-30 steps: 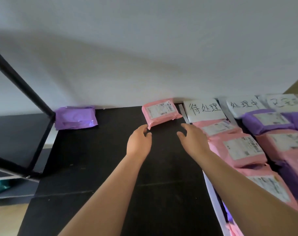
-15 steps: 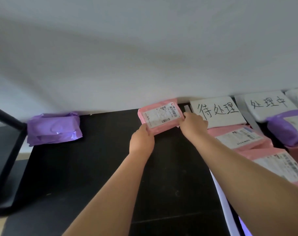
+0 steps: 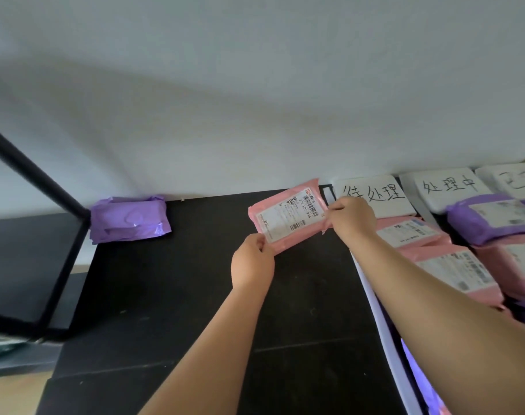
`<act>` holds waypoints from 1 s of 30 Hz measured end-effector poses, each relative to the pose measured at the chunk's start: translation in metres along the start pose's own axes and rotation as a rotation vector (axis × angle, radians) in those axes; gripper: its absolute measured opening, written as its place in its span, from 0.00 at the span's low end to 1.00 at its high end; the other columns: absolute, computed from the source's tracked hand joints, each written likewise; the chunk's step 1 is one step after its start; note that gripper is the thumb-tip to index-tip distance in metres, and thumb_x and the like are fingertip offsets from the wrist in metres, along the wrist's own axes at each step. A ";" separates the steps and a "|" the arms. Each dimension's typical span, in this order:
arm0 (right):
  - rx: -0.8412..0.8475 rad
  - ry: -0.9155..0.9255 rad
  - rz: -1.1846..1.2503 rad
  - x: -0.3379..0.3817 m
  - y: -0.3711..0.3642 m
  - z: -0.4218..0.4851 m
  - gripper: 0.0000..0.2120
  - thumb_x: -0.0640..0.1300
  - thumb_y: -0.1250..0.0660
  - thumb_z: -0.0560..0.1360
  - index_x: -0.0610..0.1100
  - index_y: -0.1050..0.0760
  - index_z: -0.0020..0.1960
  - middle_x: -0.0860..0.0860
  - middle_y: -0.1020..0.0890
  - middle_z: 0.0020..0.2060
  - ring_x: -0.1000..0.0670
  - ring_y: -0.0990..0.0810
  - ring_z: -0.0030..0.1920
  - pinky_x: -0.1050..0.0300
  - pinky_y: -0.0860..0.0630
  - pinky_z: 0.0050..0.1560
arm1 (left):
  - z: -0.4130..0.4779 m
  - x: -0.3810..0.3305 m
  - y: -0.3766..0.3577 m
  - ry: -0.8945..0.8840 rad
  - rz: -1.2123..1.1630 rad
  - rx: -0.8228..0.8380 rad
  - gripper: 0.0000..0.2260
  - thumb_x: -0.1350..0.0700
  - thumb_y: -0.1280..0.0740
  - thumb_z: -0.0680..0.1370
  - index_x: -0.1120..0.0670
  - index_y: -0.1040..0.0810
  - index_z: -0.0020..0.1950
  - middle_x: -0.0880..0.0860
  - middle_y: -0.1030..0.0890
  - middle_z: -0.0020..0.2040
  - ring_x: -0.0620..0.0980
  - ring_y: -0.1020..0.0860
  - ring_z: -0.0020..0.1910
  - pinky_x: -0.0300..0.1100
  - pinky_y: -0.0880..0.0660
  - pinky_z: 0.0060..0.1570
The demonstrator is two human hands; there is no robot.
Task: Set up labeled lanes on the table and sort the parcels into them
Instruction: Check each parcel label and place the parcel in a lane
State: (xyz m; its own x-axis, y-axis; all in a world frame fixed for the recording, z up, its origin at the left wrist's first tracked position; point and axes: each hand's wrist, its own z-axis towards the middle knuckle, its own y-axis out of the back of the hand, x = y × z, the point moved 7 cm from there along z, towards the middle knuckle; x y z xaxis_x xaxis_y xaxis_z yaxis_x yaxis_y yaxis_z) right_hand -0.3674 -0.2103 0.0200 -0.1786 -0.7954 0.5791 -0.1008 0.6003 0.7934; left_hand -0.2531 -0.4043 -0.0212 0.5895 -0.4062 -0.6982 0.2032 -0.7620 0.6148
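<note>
Nearest, both bare forearms enter from the lower edge, their elbows cut off. Right of the pink parcel (image 3: pixel 288 218) and nearer than it, a white divider strip (image 3: pixel 381 324) runs along the dark bench (image 3: pixel 180 295) and leaves the frame at the bottom. The left hand (image 3: pixel 252 262) pinches the pink parcel's near left corner, thumb on top; the fingers underneath are hidden. The right hand (image 3: pixel 352 218) grips the parcel's right edge, its curled fingers covering that edge. The pink parcel lies tilted, printed label up, near the bench's far edge; whether it rests on the bench or is raised off it cannot be told.

Right of the pink parcel, beyond the strip, more pink mailers (image 3: pixel 453 271) overlap in a row, their labels blurred. A purple mailer (image 3: pixel 491 218) lies further right, partly cut off by the frame. Just behind the right hand a white card (image 3: pixel 375 194) bears handwritten characters, its lower left corner hidden by the hand. A second card (image 3: pixel 448 187) sits beside it, and a third card (image 3: pixel 515 179) is cut off at the frame edge. Well left of the pink parcel a crumpled purple parcel (image 3: pixel 129 218) sits against the pale wall (image 3: pixel 255 85), just beside a black frame (image 3: pixel 30 175).
</note>
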 end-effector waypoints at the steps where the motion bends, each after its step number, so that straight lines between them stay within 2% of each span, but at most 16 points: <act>1: -0.014 0.018 0.004 0.005 0.009 -0.010 0.10 0.36 0.35 0.75 0.45 0.16 0.46 0.52 0.15 0.44 0.48 0.20 0.50 0.46 0.25 0.59 | -0.010 0.000 0.007 -0.002 -0.008 -0.012 0.16 0.56 0.40 0.82 0.50 0.26 0.69 0.47 0.20 0.59 0.39 0.27 0.38 0.34 0.33 0.31; 6: -0.187 0.199 0.029 0.034 0.059 -0.074 0.09 0.39 0.36 0.78 0.48 0.20 0.44 0.56 0.19 0.35 0.49 0.20 0.46 0.50 0.32 0.57 | -0.065 -0.003 0.049 -0.082 -0.047 -0.076 0.12 0.55 0.38 0.82 0.49 0.23 0.64 0.44 0.20 0.52 0.39 0.26 0.38 0.31 0.34 0.32; 9: -0.297 0.337 0.031 0.048 0.087 -0.118 0.08 0.39 0.35 0.77 0.48 0.18 0.46 0.55 0.16 0.37 0.47 0.21 0.48 0.51 0.36 0.54 | -0.100 -0.008 0.083 -0.150 -0.143 -0.211 0.12 0.55 0.36 0.81 0.50 0.22 0.64 0.47 0.20 0.57 0.44 0.22 0.48 0.33 0.27 0.41; 12: -0.373 0.428 0.045 0.055 0.110 -0.162 0.06 0.40 0.32 0.77 0.47 0.17 0.46 0.56 0.18 0.37 0.46 0.22 0.49 0.54 0.40 0.51 | -0.134 -0.011 0.116 -0.259 -0.288 -0.327 0.10 0.52 0.33 0.80 0.48 0.22 0.61 0.44 0.21 0.57 0.44 0.22 0.56 0.33 0.28 0.47; 16: -0.422 0.508 0.069 0.060 0.132 -0.220 0.05 0.40 0.31 0.77 0.45 0.17 0.45 0.55 0.18 0.39 0.45 0.23 0.51 0.54 0.40 0.53 | -0.175 -0.023 0.136 -0.389 -0.356 -0.273 0.21 0.44 0.32 0.79 0.49 0.25 0.70 0.43 0.22 0.64 0.43 0.26 0.62 0.40 0.27 0.59; 19: -0.415 0.551 0.110 0.065 0.149 -0.259 0.04 0.39 0.30 0.76 0.45 0.17 0.45 0.53 0.17 0.40 0.45 0.24 0.52 0.46 0.33 0.60 | -0.207 -0.035 0.141 -0.471 -0.355 -0.179 0.20 0.45 0.32 0.79 0.48 0.24 0.70 0.41 0.21 0.60 0.42 0.24 0.58 0.39 0.26 0.57; 21: -0.415 0.586 0.125 0.068 0.162 -0.282 0.04 0.39 0.30 0.76 0.45 0.18 0.44 0.52 0.17 0.40 0.45 0.23 0.52 0.43 0.32 0.59 | -0.227 -0.038 0.145 -0.476 -0.375 -0.167 0.17 0.44 0.32 0.79 0.46 0.21 0.67 0.41 0.19 0.56 0.43 0.21 0.54 0.42 0.22 0.55; 24: -0.425 0.645 0.175 0.067 0.182 -0.308 0.05 0.38 0.30 0.76 0.45 0.18 0.44 0.51 0.18 0.40 0.46 0.24 0.51 0.40 0.30 0.57 | -0.259 -0.039 0.152 -0.464 -0.451 -0.228 0.09 0.42 0.32 0.78 0.41 0.17 0.55 0.42 0.17 0.48 0.42 0.19 0.46 0.44 0.19 0.48; 26: -0.436 0.681 0.204 0.063 0.195 -0.321 0.04 0.38 0.30 0.76 0.45 0.18 0.44 0.51 0.19 0.41 0.47 0.24 0.50 0.40 0.29 0.56 | -0.280 -0.039 0.153 -0.453 -0.527 -0.267 0.02 0.45 0.30 0.77 0.36 0.18 0.46 0.42 0.16 0.43 0.41 0.18 0.42 0.44 0.18 0.45; 28: -0.465 0.708 0.268 0.053 0.207 -0.334 0.04 0.39 0.30 0.76 0.46 0.18 0.48 0.52 0.21 0.46 0.50 0.24 0.52 0.46 0.28 0.58 | -0.298 -0.038 0.151 -0.435 -0.608 -0.290 0.06 0.47 0.28 0.76 0.37 0.19 0.41 0.40 0.15 0.41 0.38 0.18 0.40 0.41 0.19 0.42; 30: -0.469 0.653 0.398 0.035 0.216 -0.344 0.11 0.43 0.30 0.77 0.49 0.21 0.59 0.57 0.24 0.53 0.58 0.25 0.54 0.60 0.28 0.57 | -0.314 -0.040 0.148 -0.413 -0.664 -0.306 0.06 0.48 0.28 0.76 0.39 0.17 0.40 0.39 0.15 0.39 0.38 0.18 0.39 0.37 0.21 0.39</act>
State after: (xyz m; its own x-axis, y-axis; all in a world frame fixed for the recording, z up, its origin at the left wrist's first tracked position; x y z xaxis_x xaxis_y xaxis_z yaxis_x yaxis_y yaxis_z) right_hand -0.0585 -0.1368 0.2759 0.4922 -0.5102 0.7053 0.2851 0.8600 0.4232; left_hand -0.0012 -0.3424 0.2134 -0.0485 -0.1187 -0.9917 0.6452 -0.7617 0.0596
